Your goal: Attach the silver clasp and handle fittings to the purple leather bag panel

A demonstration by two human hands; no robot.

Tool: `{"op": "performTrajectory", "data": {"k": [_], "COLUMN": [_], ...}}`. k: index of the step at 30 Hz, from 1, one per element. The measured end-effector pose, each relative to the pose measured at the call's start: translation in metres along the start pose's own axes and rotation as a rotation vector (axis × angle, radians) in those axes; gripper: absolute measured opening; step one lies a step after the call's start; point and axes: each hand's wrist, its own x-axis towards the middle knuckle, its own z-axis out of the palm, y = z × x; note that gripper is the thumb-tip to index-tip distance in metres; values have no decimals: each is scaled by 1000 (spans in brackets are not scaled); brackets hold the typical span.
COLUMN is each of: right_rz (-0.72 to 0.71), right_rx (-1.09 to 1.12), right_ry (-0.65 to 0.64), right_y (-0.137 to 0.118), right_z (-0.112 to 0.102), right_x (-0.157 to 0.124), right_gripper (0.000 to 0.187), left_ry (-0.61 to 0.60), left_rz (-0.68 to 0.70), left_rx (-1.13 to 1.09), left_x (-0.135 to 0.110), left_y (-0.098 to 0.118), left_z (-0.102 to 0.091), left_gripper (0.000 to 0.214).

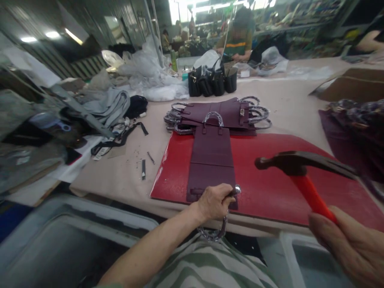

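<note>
My right hand [345,236] is closed round the orange-red handle of a claw hammer [295,164], raised over the right side of a red board [270,180]. On the board lies a flat purple bag panel [211,156], with a plastic-wrapped handle at each end. My left hand [214,199] rests at the panel's near end, closed on a short metal punch [237,189] whose shiny round end sticks out past the fingers. The punch's lower tip is hidden. The near wrapped handle [211,234] hangs over the table's front edge, below my left hand.
Behind the board lie stacked purple bag panels [216,110], with several small black bags [211,80] beyond. At left are a thin metal rod [151,157] and a small metal strip [143,169]. Grey bins [120,214] stand below the table. A person [240,40] works across it.
</note>
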Motion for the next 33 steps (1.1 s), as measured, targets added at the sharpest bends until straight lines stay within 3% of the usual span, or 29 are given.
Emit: {"op": "performTrajectory", "data": {"k": [3, 5, 7, 10, 12, 16, 20, 23, 26, 29, 31, 33], "right_rz": [304, 435, 363, 73, -60, -136, -96, 51, 441, 805, 908, 949], "right_rx": [236, 280, 73, -289, -317, -292, -307, -63, 367, 1061, 1497, 1746], "right_ry": [-191, -261, -151, 127, 220, 107, 66, 117, 27, -86, -98, -137], "right_y": [7, 12, 17, 11, -3, -35, -45, -45, -53, -67, -71, -66], "right_z": [22, 41, 59, 80, 95, 128, 138, 129, 127, 144, 161, 175], "right_x": [20, 34, 44, 47, 44, 37, 33, 18, -6, -24, -29, -31], "right_gripper": [55, 56, 49, 39, 36, 26, 29, 31, 38, 42, 36, 25], "left_ry": [-31, -39, -41, -38, -16, 156, 353, 554, 641, 567, 506, 448], "left_rz": [-21, -28, -21, -21, -57, -257, -466, -553, -713, -818, -807, -793], "left_rx": [12, 20, 17, -13, -60, -351, -744, -677, -561, -530, -459, -436], "left_x": [1, 1, 0, -2, -2, 6, 12, 1, -21, -43, -53, -62], "left_y": [3, 3, 3, 3, 5, 11, 3, -22, -45, -48, -37, -23], "left_z": [-3, -4, -5, -2, 1, -2, -38, -78, -101, -98, -88, -77], "left_gripper": [7, 6, 5, 7, 8, 10, 19, 26, 36, 42, 40, 36]}}
